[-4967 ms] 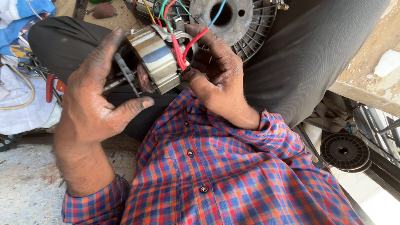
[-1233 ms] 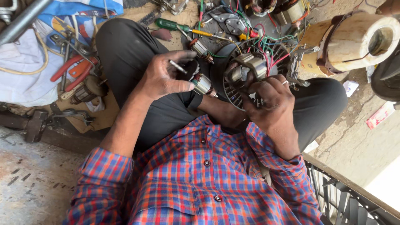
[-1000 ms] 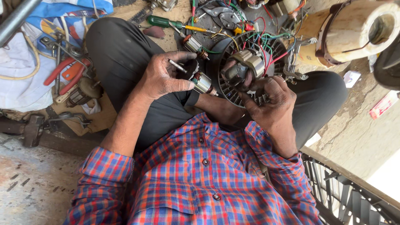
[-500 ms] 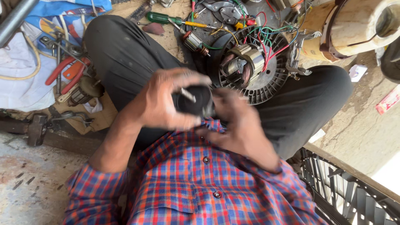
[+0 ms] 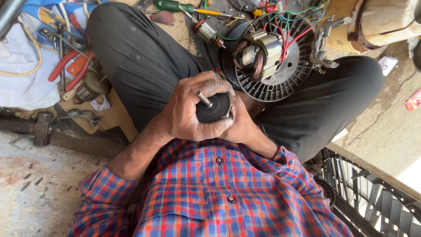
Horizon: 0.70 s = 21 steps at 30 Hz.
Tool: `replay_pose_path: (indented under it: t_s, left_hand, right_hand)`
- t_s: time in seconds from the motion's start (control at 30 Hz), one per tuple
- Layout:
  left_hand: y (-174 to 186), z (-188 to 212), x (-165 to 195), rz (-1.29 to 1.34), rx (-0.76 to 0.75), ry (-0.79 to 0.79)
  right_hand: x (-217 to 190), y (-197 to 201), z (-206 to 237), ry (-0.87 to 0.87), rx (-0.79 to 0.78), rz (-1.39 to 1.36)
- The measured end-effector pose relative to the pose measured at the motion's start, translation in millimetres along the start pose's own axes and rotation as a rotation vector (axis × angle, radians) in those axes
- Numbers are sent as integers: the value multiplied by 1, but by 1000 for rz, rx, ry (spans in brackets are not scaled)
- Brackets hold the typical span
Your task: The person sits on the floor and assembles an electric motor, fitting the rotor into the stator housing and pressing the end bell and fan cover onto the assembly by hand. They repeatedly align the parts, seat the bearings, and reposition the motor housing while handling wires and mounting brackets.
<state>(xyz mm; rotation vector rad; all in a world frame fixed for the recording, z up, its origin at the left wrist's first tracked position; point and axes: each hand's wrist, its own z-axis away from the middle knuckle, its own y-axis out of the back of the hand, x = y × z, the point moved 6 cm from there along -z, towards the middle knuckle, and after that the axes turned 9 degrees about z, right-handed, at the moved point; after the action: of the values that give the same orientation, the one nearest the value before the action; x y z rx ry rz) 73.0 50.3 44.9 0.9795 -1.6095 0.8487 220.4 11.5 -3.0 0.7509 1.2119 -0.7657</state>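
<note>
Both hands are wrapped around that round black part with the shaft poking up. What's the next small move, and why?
Probably ease the left hand back a little to expose the black motor part. Both it and the right hand clamp around the part close to the chest, so only its top face and metal shaft show. The stator lies apart on the fan grille.

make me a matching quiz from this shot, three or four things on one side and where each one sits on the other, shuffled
Things:
1. black round motor part with a metal shaft
2. green-handled screwdriver
3. red-handled pliers
4. dark ribbed fan disc with a copper-wound stator

Places:
A. resting on the person's right thigh
B. on the floor at the top edge, beyond the left knee
C. clasped between the left hand and right hand
D. among tools on the floor, outside the left leg

Pairs: 1-C, 2-B, 3-D, 4-A
</note>
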Motion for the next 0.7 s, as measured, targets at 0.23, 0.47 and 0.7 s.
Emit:
replay_pose_path:
  t_s: [0.23, 0.47, 0.7]
  left_hand:
    - [-3, 11, -52, -211, 164, 243]
    - [39, -72, -98, 651, 376, 415]
    - [-10, -147, -125, -235, 303, 29]
  right_hand:
    - [16, 3, -16, -114, 261, 263]
    - [4, 18, -38, -206, 346, 301]
    - [-10, 39, 14, 169, 287, 916]
